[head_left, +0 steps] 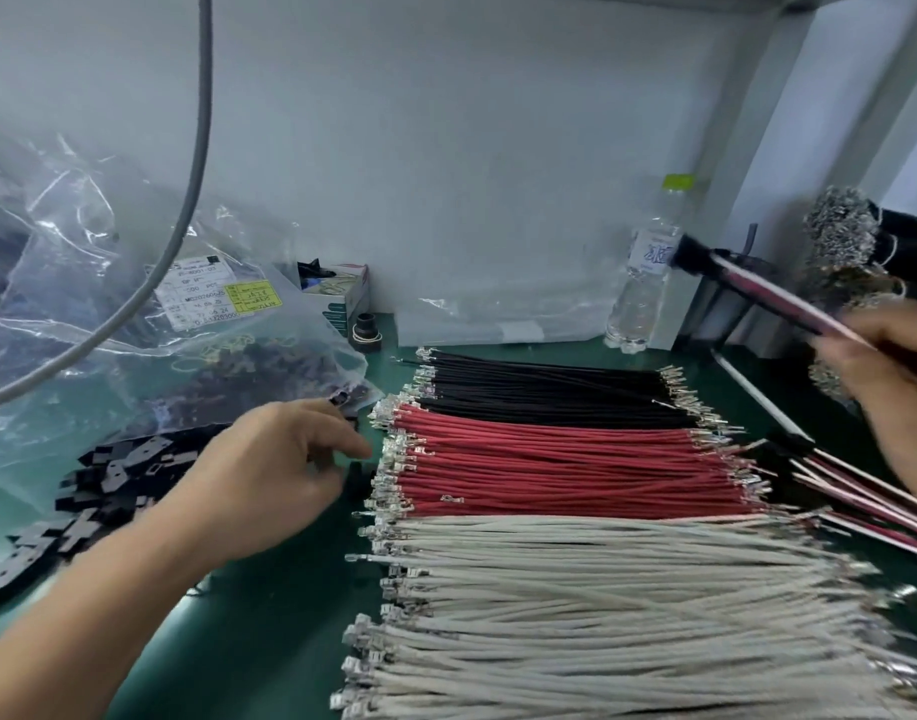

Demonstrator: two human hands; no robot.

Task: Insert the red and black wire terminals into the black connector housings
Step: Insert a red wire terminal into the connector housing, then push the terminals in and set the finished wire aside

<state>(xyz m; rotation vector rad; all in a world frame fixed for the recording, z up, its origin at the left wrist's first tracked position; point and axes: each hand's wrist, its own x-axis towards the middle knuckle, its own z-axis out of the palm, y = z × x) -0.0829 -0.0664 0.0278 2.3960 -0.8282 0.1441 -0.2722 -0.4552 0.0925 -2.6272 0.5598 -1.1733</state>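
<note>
My left hand (284, 459) reaches over the green worktop (269, 631) toward the pile of black connector housings (82, 501) that lies at the left side, partly spilled out from a clear plastic bag (97, 262) with a printed label. The fingers of this hand are curled downward just beside the left ends of the wires, and a small dark piece sits under the fingertips, but the blur does not let me say if I pinch it or only touch it. My right hand (893, 376) is raised at the right edge and grips a finished wire assembly (757, 288), red and black wires that end in a black housing pointing up and to the left, in front of a clear water bottle (648, 272) with a green cap. In the middle of the worktop the loose wires lie in three flat rows with metal terminals on both ends: the black wires (549, 392) farthest from me, the red wires (549, 465) touching them on the near side, and the white wires (601, 605) nearest to me. More finished assemblies (861, 501) lie at the right, below my right hand. A thick grey cable (186, 200) hangs down across the bag, and a small open box (342, 298) stands by the wall behind.
</note>
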